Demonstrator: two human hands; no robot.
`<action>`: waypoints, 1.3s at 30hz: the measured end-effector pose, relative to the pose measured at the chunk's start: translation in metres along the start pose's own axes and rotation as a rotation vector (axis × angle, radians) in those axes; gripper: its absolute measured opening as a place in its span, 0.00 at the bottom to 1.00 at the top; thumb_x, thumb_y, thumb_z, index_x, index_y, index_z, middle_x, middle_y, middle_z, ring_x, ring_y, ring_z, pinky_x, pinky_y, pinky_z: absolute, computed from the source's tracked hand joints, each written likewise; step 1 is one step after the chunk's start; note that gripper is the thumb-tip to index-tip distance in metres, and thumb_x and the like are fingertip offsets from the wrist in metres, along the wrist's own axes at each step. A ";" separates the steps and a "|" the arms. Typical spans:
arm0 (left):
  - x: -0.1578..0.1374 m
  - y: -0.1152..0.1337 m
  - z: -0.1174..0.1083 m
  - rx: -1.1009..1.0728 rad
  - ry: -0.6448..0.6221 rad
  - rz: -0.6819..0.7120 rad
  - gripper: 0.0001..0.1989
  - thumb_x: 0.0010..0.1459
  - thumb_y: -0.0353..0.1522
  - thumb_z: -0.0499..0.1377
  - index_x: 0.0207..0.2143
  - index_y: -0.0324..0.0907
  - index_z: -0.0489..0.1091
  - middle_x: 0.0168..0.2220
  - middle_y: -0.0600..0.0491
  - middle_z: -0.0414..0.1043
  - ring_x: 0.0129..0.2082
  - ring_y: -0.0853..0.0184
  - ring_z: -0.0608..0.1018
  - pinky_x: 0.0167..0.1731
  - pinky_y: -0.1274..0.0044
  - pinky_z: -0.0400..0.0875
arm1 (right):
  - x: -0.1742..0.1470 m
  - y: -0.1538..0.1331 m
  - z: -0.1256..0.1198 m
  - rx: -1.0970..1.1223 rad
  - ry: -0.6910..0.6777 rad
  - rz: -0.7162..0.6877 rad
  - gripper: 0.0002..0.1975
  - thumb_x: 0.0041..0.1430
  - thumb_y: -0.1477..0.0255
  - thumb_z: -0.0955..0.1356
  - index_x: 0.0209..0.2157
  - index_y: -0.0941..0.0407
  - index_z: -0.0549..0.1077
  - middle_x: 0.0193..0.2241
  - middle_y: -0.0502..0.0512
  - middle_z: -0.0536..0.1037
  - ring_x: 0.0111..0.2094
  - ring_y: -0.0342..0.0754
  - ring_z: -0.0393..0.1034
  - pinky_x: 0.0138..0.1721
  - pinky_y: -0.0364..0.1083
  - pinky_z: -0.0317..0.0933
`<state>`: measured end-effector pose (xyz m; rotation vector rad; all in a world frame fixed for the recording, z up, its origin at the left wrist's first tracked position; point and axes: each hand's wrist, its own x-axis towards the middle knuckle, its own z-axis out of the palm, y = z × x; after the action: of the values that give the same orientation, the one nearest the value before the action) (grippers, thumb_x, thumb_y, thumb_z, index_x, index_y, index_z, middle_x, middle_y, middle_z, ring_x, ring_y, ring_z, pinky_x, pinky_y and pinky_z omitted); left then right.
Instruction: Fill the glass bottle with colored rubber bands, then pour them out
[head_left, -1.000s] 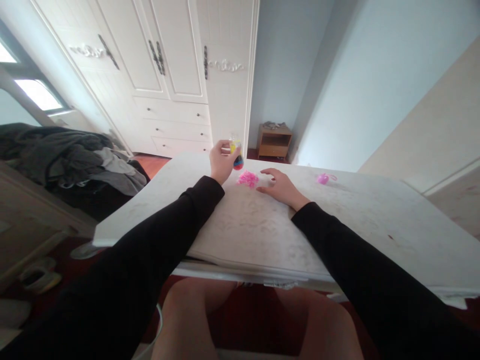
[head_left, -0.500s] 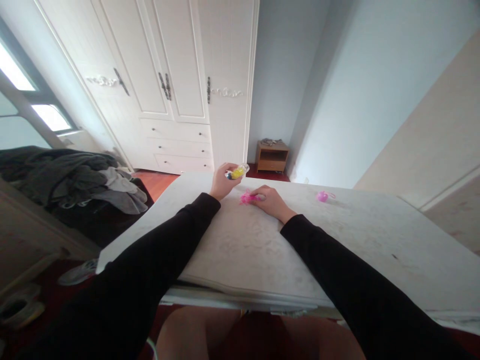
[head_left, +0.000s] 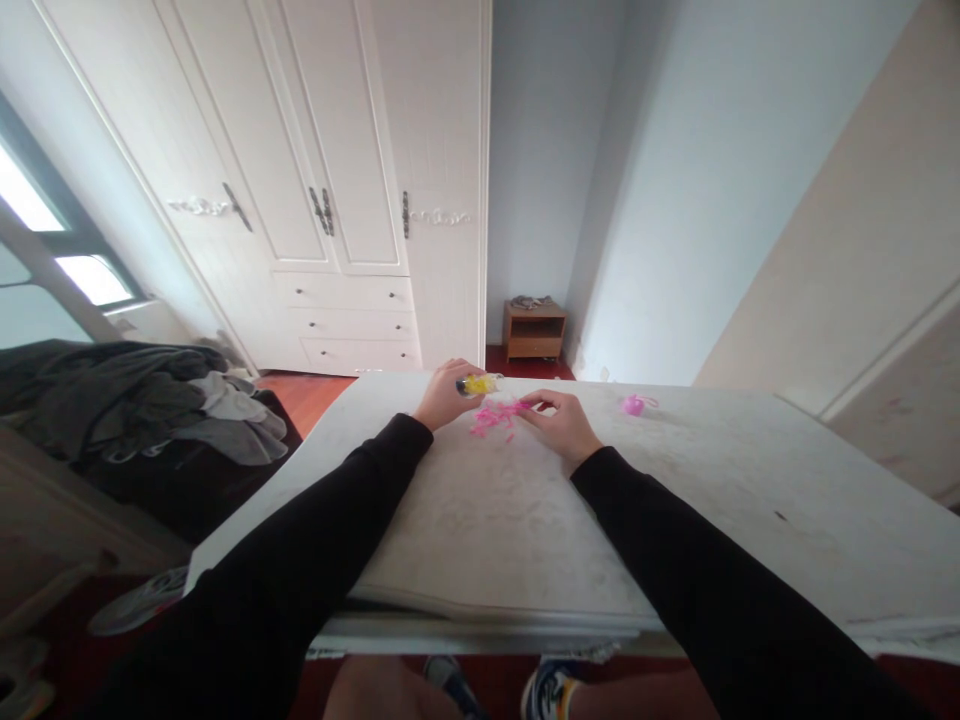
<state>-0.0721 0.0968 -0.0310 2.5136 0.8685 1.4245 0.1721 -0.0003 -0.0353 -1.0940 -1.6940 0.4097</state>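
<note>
My left hand [head_left: 448,392] is closed around a small clear container [head_left: 481,384] with yellow pieces inside, lying nearly sideways with its clear end to the right. Just below it, a loose heap of small pink pieces [head_left: 489,416] lies on the white tabletop. At the heap's right edge my right hand [head_left: 556,420] pinches some of these pink pieces between thumb and fingertips. They are too small to name more exactly. Farther right sits a round pink lid-like piece [head_left: 633,404] with a loop on it.
The white tabletop [head_left: 705,500] has a small dark mark at right. Beyond it stand a white wardrobe [head_left: 345,200] and a small wooden nightstand [head_left: 535,330]. Clothes [head_left: 142,400] are heaped at left. Shoes [head_left: 550,690] show below the table edge.
The pink pieces are spread wider on the table. My right hand has shifted slightly right with its pinch, and the clear container is tilted closer to level. The view has tipped upward.
</note>
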 end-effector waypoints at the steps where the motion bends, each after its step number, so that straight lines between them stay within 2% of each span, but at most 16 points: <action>1: 0.000 0.000 0.000 0.012 -0.025 0.010 0.14 0.50 0.29 0.69 0.41 0.42 0.80 0.40 0.49 0.80 0.42 0.59 0.80 0.48 0.66 0.74 | -0.001 -0.001 -0.003 0.016 0.018 0.026 0.10 0.57 0.64 0.76 0.36 0.55 0.85 0.35 0.56 0.87 0.35 0.51 0.79 0.37 0.48 0.69; 7: -0.001 0.006 0.000 0.078 -0.158 0.046 0.15 0.51 0.31 0.70 0.43 0.43 0.81 0.41 0.49 0.81 0.43 0.57 0.80 0.47 0.65 0.73 | 0.000 -0.008 -0.011 0.077 0.063 0.073 0.12 0.55 0.61 0.77 0.35 0.56 0.85 0.32 0.56 0.86 0.33 0.51 0.78 0.38 0.49 0.70; 15: 0.000 0.016 -0.001 0.111 -0.242 0.110 0.16 0.51 0.32 0.72 0.45 0.44 0.81 0.42 0.48 0.81 0.44 0.56 0.80 0.49 0.63 0.72 | 0.002 -0.003 0.003 0.046 0.033 0.021 0.09 0.57 0.64 0.77 0.36 0.56 0.86 0.34 0.58 0.87 0.35 0.53 0.80 0.40 0.51 0.71; 22: -0.001 0.017 0.004 0.075 -0.239 0.154 0.14 0.52 0.33 0.71 0.43 0.43 0.81 0.39 0.48 0.82 0.39 0.58 0.80 0.45 0.65 0.73 | 0.004 -0.010 0.006 -0.054 0.055 -0.100 0.06 0.59 0.67 0.76 0.32 0.54 0.87 0.31 0.56 0.81 0.33 0.49 0.75 0.36 0.48 0.67; 26: -0.002 0.019 0.003 0.060 -0.253 0.160 0.14 0.52 0.34 0.72 0.42 0.44 0.81 0.39 0.48 0.82 0.39 0.58 0.80 0.45 0.65 0.73 | 0.003 -0.018 0.006 -0.120 0.049 -0.073 0.02 0.56 0.73 0.77 0.29 0.54 0.84 0.27 0.52 0.81 0.30 0.47 0.73 0.35 0.47 0.64; 30: -0.002 0.022 0.003 0.041 -0.248 0.187 0.14 0.52 0.34 0.72 0.42 0.44 0.81 0.39 0.47 0.82 0.39 0.58 0.81 0.45 0.65 0.74 | 0.003 -0.020 0.007 -0.147 0.092 -0.047 0.07 0.53 0.79 0.77 0.26 0.54 0.79 0.24 0.49 0.79 0.28 0.46 0.69 0.33 0.46 0.60; 35: -0.003 0.027 0.002 0.027 -0.224 0.186 0.14 0.52 0.34 0.72 0.42 0.44 0.82 0.39 0.47 0.82 0.40 0.58 0.81 0.46 0.64 0.76 | 0.006 -0.014 0.007 -0.173 0.101 -0.156 0.07 0.57 0.73 0.78 0.26 0.53 0.83 0.29 0.52 0.75 0.35 0.49 0.68 0.37 0.49 0.61; 39: -0.005 0.029 0.001 0.017 -0.206 0.194 0.14 0.52 0.34 0.72 0.43 0.43 0.82 0.38 0.47 0.82 0.39 0.58 0.81 0.43 0.66 0.76 | 0.008 -0.012 0.005 -0.214 -0.045 -0.225 0.10 0.64 0.71 0.75 0.28 0.53 0.83 0.30 0.52 0.71 0.36 0.49 0.65 0.40 0.50 0.60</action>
<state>-0.0612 0.0704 -0.0239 2.7598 0.6184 1.1806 0.1616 0.0010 -0.0248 -1.0367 -1.9097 0.1125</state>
